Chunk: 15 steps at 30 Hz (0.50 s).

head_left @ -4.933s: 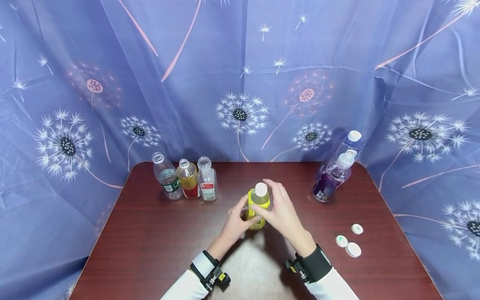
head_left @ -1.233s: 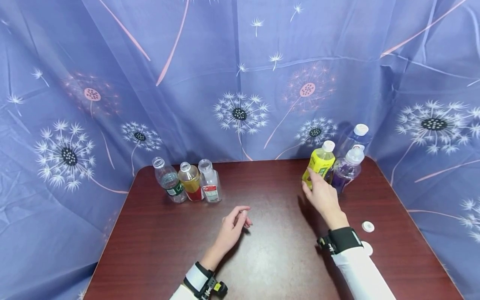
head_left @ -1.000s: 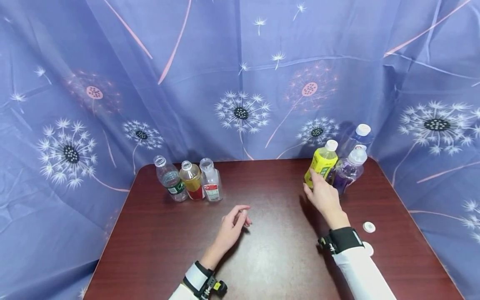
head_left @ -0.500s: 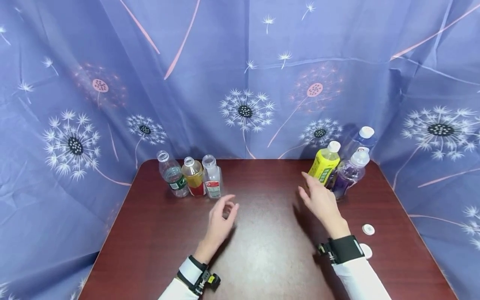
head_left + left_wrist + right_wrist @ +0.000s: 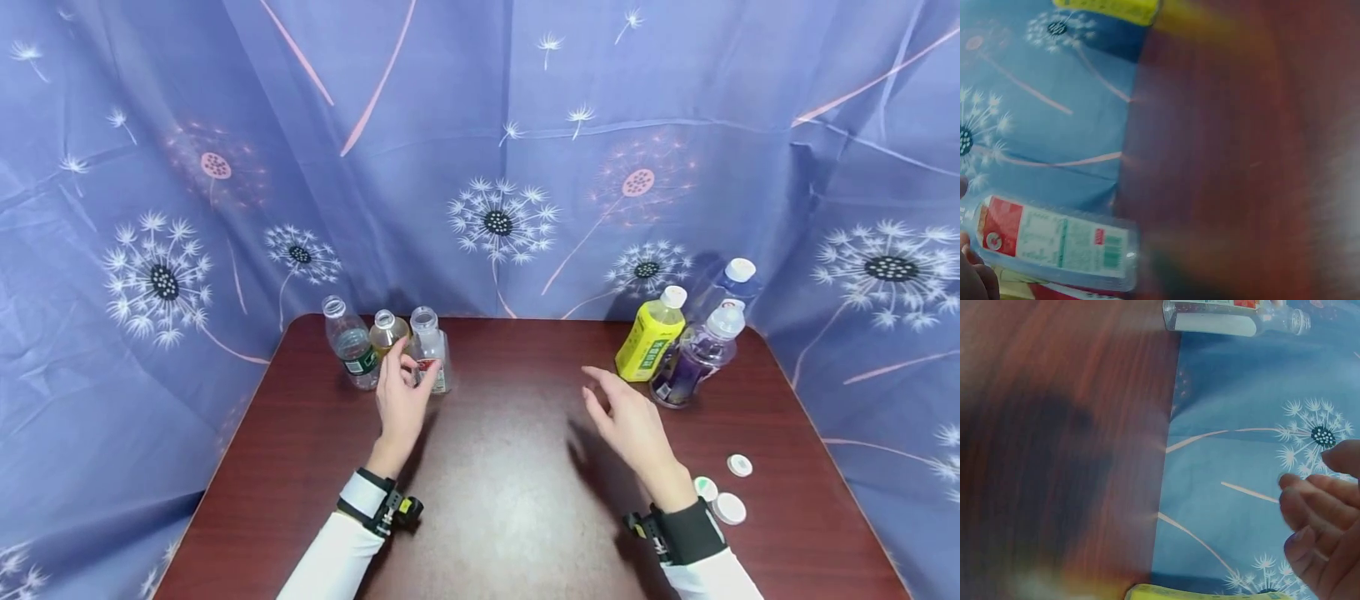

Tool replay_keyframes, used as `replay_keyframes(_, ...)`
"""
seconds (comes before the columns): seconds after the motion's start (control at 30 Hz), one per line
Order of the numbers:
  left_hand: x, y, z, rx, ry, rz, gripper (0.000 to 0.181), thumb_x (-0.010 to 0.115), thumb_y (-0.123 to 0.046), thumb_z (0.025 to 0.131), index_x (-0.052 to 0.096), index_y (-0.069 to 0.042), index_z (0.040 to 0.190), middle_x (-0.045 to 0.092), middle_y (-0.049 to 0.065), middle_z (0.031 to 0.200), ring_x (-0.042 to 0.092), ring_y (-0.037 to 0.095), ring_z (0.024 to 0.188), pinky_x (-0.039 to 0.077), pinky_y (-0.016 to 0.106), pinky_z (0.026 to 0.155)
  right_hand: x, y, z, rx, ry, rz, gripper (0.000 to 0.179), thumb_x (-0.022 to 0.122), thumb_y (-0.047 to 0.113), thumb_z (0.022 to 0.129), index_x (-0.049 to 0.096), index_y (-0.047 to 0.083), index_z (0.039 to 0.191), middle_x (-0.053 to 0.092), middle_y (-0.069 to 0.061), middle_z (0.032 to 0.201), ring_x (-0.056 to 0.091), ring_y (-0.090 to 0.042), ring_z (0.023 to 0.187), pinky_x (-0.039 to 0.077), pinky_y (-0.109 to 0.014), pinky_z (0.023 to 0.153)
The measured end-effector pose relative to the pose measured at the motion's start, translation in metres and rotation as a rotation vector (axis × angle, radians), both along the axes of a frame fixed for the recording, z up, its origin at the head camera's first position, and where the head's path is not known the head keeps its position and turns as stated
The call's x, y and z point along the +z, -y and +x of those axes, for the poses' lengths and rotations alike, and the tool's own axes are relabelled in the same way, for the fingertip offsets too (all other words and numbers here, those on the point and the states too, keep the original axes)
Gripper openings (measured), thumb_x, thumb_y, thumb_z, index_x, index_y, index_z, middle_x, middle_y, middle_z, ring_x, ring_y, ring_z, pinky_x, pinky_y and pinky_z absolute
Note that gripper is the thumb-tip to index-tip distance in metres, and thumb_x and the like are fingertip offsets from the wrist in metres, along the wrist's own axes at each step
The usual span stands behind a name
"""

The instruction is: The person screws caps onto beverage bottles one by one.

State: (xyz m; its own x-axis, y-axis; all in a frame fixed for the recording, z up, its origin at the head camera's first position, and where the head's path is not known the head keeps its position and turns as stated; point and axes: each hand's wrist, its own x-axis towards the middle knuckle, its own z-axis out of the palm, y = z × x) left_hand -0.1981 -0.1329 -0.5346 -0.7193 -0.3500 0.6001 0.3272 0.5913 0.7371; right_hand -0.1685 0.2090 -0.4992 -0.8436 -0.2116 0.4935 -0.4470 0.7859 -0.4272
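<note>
My left hand (image 5: 402,400), fingers loosely bent, is in front of the uncapped bottles at the back left. Nearest to it are a clear bottle with a red and white label (image 5: 429,337) and a bottle of yellow liquid (image 5: 386,326), partly hidden by the fingers. Whether they touch, I cannot tell. A clear bottle with a green label (image 5: 358,357) stands left of these. My right hand (image 5: 630,425), fingers parted and holding nothing, hovers in front of a white-capped yellow bottle (image 5: 649,342). Beside that stands a capped purple bottle (image 5: 693,367).
Behind the purple bottle is another white-capped bottle (image 5: 738,272). Loose white caps lie on the right of the table: one farther back (image 5: 739,465), a green-marked cap (image 5: 706,488) and a larger cap (image 5: 729,508). A blue dandelion-print curtain (image 5: 495,125) hangs behind the table.
Both hands were on the yellow bottle mid-table; my right hand then moved it beside the purple bottle, let go and drew back left. My left hand has moved forward-left to the uncapped bottles.
</note>
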Motion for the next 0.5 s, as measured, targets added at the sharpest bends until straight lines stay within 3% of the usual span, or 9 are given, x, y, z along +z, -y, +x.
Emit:
replay_keyframes(0.23, 0.015, 0.009, -0.015, 0.004, -0.018, -0.005, 0.052, 0.084, -0.016, 0.089, 0.064, 0.004, 0.133, 0.057, 0.011, 0.081, 0.047, 0.015, 0.065, 0.039, 0.028, 0.062, -0.003, 0.000, 0.005, 0.028, -0.021, -0.018, 0.029, 0.070, 0.012, 0.097, 0.071, 0.012, 0.125, 0.069, 0.006, 0.085, 0.062, -0.009, 0.070, 0.053, -0.037, 0.060)
replay_keyframes(0.5, 0.019, 0.004, -0.024, -0.033, -0.037, -0.053, 0.038, 0.085, -0.013, 0.087, 0.071, 0.006, 0.118, 0.057, 0.012, 0.083, 0.052, 0.018, 0.066, 0.040, 0.025, 0.062, -0.010, -0.004, 0.006, 0.028, -0.025, 0.011, 0.028, 0.071, 0.010, 0.096, 0.071, 0.010, 0.124, 0.070, 0.006, 0.085, 0.062, -0.009, 0.070, 0.053, -0.036, 0.058)
